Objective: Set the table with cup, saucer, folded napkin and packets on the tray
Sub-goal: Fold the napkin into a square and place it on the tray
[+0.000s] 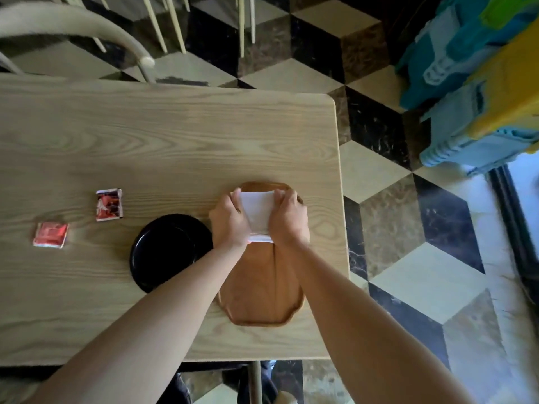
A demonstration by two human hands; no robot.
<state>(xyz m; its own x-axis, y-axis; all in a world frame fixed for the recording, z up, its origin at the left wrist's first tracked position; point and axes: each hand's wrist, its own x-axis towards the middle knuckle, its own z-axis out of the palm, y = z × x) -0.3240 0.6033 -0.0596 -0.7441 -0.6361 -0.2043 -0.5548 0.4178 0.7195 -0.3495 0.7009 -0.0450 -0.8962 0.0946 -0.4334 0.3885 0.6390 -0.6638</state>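
A brown oval wooden tray (259,290) lies lengthwise near the table's right edge. On its far half rests a white folded napkin (256,212). My left hand (229,224) grips the napkin's left side and my right hand (288,220) grips its right side, both pressing it onto the tray. A black saucer (166,249) sits on the table just left of the tray, partly under my left forearm. Two red packets lie further left: one (108,204) beyond the saucer, the other (50,234) near the left edge. No cup is visible.
The light wooden table (145,141) ends at its right edge close to the tray, over a tiled floor. A pale chair back (73,27) stands beyond the table's far left. Blue and yellow plastic items (472,91) stand at the right.
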